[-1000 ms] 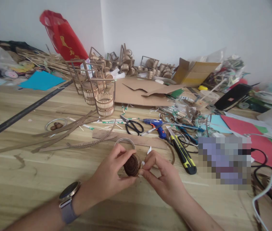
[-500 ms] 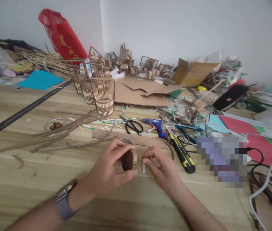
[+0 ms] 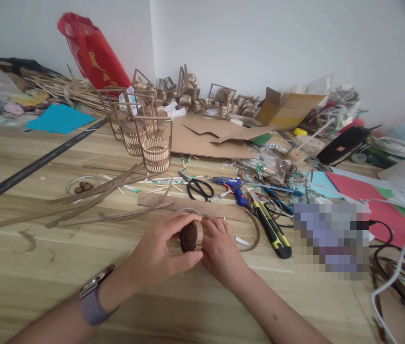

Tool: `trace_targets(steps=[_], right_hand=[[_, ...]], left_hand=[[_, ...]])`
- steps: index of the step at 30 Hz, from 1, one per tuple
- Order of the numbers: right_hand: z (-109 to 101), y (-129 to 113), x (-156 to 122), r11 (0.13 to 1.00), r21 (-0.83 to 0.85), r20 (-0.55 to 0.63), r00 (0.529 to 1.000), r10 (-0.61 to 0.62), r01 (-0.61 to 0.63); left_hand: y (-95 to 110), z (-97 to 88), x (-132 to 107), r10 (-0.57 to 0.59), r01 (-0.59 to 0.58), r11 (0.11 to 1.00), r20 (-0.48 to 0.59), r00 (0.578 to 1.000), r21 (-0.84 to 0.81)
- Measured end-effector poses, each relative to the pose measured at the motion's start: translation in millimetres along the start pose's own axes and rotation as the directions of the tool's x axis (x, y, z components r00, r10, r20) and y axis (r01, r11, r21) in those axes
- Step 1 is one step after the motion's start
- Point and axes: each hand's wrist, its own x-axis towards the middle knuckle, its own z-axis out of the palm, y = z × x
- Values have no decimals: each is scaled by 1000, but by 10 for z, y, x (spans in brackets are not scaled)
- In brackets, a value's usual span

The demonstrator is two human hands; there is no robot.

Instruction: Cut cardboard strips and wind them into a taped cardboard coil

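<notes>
My left hand [image 3: 165, 248] grips a small round coil of brown cardboard strip [image 3: 189, 237] between thumb and fingers, tilted so its dark spiral face shows. At the coil's pale right side, my right hand [image 3: 220, 246] presses in with its fingers curled together; its fingertips are partly hidden. A small white strip [image 3: 241, 241] lies on the table just right of that hand. Behind the coil a ring [image 3: 190, 210] shows in part. The yellow and black utility knife [image 3: 271, 228] rests farther right.
Beyond my hands lie black-handled scissors [image 3: 199, 188], a blue glue gun [image 3: 237, 191] and a flat cardboard strip [image 3: 202, 206]. Small slatted baskets [image 3: 155, 155] with tall handles stand at the back left. Long brown strips [image 3: 98, 193] cross the left side. A cardboard sheet [image 3: 195, 136] lies behind.
My right hand has let go of the white strip, which now lies on the table, and has moved left against the coil. My left hand keeps its hold.
</notes>
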Motion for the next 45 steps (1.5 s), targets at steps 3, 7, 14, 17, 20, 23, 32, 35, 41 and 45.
trace_targets(steps=[3, 7, 14, 17, 20, 23, 32, 35, 41, 45], right_hand=[[-9, 17, -17, 1000, 1, -33, 999, -26, 26], [-41, 36, -39, 999, -7, -57, 997, -46, 46], [-107, 57, -64, 998, 49, -17, 999, -38, 39], [-119, 63, -70, 997, 72, -28, 999, -33, 35], [-121, 72, -75, 996, 75, -48, 998, -38, 41], [-125, 77, -77, 996, 71, -69, 996, -48, 53], [-201, 107, -61, 925, 324, -185, 945, 270, -201], [-222, 100, -42, 770, 566, -95, 905, 415, -294], [-267, 13, -18, 437, 837, 47, 838, 543, -330], [-307, 83, -41, 428, 839, 3, 791, 612, -335]], left_hand=[[24, -7, 15, 12, -12, 1000, 8, 1000, -26], [33, 14, 19, -3, 5, 1000, 44, 999, -26], [-165, -10, 63, -161, 172, 967, -74, 984, 187], [-226, -104, 107, -194, 243, 893, -164, 967, 378], [-204, -206, 150, -279, 331, 815, -179, 943, 475], [-163, -255, 176, -336, 353, 799, -124, 934, 487], [-170, 195, -99, 6, -10, 748, 8, 1000, 664], [-72, 315, -214, 75, -176, 696, 173, 982, 696], [15, 371, -253, 187, -389, 678, 366, 912, 623], [-75, 343, -238, 129, -268, 742, 261, 957, 615]])
